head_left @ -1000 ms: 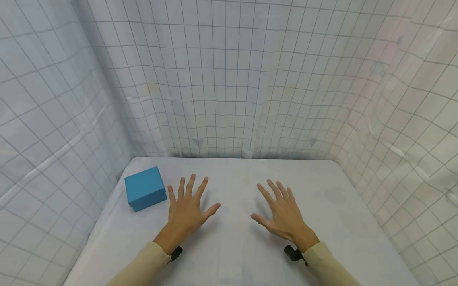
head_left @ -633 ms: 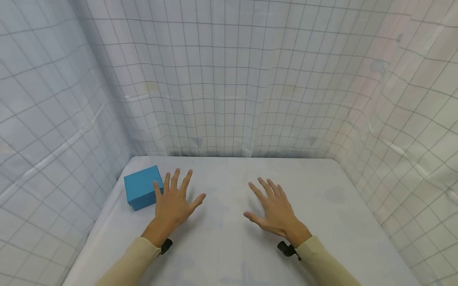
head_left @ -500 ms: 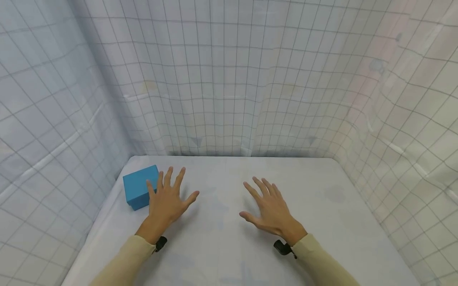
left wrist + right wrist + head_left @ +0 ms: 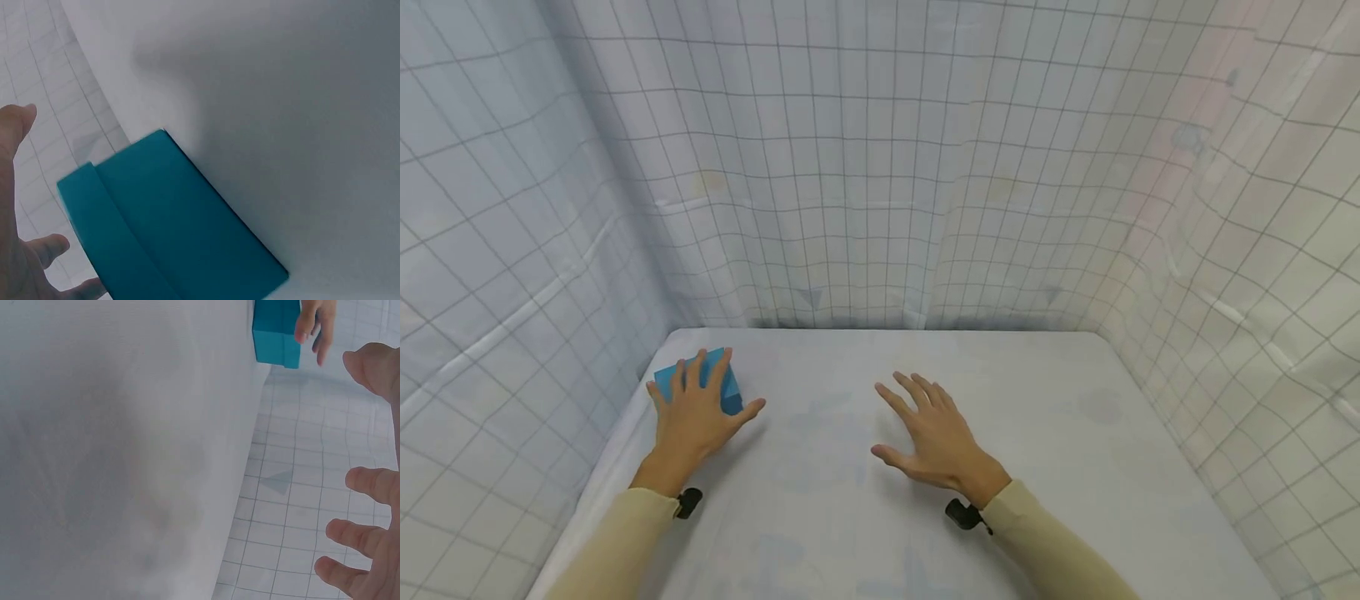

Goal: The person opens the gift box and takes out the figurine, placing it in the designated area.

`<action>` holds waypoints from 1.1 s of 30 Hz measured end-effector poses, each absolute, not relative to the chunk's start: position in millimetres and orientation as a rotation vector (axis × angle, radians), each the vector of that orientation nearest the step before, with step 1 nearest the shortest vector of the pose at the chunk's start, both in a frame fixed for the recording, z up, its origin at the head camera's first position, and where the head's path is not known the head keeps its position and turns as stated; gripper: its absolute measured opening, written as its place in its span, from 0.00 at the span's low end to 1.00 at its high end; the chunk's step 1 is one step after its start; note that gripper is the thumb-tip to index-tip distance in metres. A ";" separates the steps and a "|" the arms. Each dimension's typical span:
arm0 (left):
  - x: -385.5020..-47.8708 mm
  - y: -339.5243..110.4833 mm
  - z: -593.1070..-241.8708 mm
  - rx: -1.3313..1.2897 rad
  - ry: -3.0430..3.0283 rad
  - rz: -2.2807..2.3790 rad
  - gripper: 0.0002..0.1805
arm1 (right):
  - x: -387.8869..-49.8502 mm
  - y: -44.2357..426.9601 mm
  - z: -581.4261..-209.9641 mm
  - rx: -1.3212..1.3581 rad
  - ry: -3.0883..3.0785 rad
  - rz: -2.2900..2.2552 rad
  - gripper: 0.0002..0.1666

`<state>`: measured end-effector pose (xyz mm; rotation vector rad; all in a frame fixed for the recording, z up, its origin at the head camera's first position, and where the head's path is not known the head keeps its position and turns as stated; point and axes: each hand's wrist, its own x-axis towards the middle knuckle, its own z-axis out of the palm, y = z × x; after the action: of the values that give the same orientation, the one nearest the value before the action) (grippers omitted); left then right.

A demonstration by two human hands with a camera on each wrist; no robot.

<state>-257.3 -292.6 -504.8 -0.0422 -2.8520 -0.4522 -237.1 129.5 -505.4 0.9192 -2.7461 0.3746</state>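
Note:
A blue box with a lid (image 4: 731, 392) sits at the left back of the white table. My left hand (image 4: 692, 421), fingers spread, is over the box in the head view and hides much of it. The left wrist view shows the box's side (image 4: 169, 219) with the fingers (image 4: 47, 249) above and beside it, not curled round it. My right hand (image 4: 936, 437) hovers over the middle of the table, its fingers spread and holding nothing. From the right wrist the box (image 4: 275, 337) appears at the top, with the left hand's fingers near its lid.
The white table (image 4: 820, 517) has a far edge against a hanging white sheet with a grid of dark lines (image 4: 880, 167). Similar sheets (image 4: 490, 250) close off the left and right sides. A small black camera is strapped at each wrist.
My left hand has moved left from beside the box to over it, fingers still spread. My right hand has drifted left across the table. The box stays in about the same place.

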 end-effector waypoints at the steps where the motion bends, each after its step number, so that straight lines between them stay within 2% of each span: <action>1: -258.6 -299.0 -505.1 -0.040 -2.859 -0.456 0.66 | -237.2 127.4 -504.7 0.927 -2.745 0.377 0.54; 8: -266.0 -341.2 -506.7 -0.043 -2.897 -0.427 0.67 | -239.6 110.4 -505.4 0.973 -2.713 0.375 0.53; 13: -265.9 -354.1 -515.6 -0.085 -2.942 -0.458 0.66 | -238.7 101.7 -509.8 1.001 -2.718 0.381 0.52; 25: -272.6 -353.5 -521.6 -0.149 -2.947 -0.553 0.63 | -242.6 85.1 -510.8 1.056 -2.721 0.347 0.50; 33: -273.4 -334.0 -520.8 -0.246 -2.949 -0.572 0.63 | -243.4 75.6 -510.5 1.101 -2.729 0.338 0.48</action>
<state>-273.4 -334.0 -520.8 -0.2460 -2.9489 -0.5716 -243.4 75.6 -510.5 1.1014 -2.7286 0.3379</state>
